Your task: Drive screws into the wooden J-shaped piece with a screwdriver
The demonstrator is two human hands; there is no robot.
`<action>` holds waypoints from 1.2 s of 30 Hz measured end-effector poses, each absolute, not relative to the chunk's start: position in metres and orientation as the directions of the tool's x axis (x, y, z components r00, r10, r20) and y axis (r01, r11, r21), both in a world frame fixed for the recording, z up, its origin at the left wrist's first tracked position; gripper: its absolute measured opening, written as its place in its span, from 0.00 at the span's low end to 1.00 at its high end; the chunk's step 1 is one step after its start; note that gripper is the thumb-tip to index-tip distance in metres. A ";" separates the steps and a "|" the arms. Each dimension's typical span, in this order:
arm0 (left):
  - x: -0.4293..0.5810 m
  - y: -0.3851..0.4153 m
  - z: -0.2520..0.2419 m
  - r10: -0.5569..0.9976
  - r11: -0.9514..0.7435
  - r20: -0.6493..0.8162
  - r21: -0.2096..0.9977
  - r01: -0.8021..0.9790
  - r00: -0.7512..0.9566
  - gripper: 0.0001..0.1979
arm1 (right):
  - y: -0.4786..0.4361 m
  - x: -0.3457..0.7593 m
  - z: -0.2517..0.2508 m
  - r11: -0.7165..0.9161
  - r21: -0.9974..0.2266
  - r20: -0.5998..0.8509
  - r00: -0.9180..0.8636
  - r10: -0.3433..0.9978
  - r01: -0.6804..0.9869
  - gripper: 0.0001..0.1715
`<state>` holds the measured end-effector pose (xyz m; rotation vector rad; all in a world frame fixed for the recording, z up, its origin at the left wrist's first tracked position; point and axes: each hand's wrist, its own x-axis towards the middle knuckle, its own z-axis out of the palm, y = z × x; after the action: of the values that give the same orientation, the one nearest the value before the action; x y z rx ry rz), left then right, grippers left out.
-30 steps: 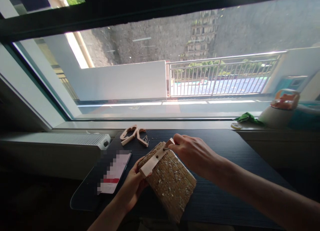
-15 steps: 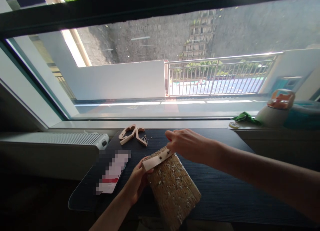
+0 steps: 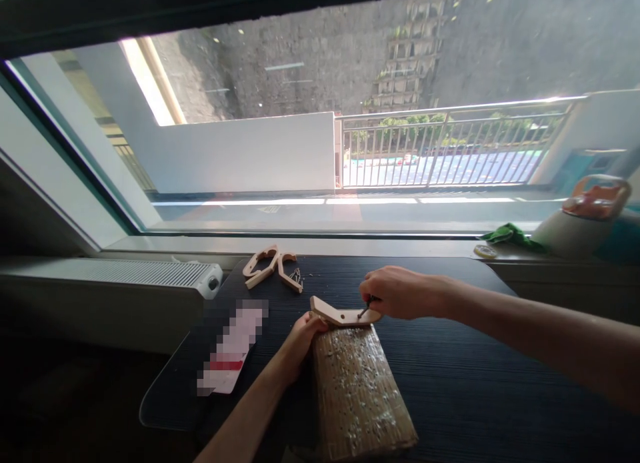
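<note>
A brown block (image 3: 363,389), its shiny face pocked with small holes, stands tilted at the table's near side. Across its top end lies a pale bent wooden piece (image 3: 333,312) with dark holes. My left hand (image 3: 305,339) is closed around the block's upper left corner, the fingertips just under the wooden piece. My right hand (image 3: 393,291) is closed on a thin dark tool (image 3: 365,309), whose lower tip meets a hole in the wooden piece. Most of the tool is hidden in the fingers, so I cannot tell its exact kind.
Two curved wooden pieces (image 3: 261,264) lie at the table's back left, with several screws (image 3: 296,275) by them. A blurred pink-and-white flat object (image 3: 233,356) is at left. A white heater (image 3: 150,273), green cloth (image 3: 511,236) and tape roll (image 3: 485,251) are near the window.
The block and wooden piece have turned more upright and shifted right. My right hand has moved right and lower, and the thin tool now shows at the hole. The view has shifted slightly.
</note>
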<state>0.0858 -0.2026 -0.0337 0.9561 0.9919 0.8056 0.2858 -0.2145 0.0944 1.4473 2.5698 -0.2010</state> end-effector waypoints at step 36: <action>0.092 -0.214 -0.024 0.915 0.254 -0.243 0.967 0.010 0.322 0.19 | -0.214 0.274 0.122 0.547 0.046 -0.253 -0.521 0.816 0.836 0.10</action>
<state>0.0924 -0.2138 -0.0244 1.1371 1.0560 0.8036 0.2736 -0.2144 0.1216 1.3825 2.5407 -0.1188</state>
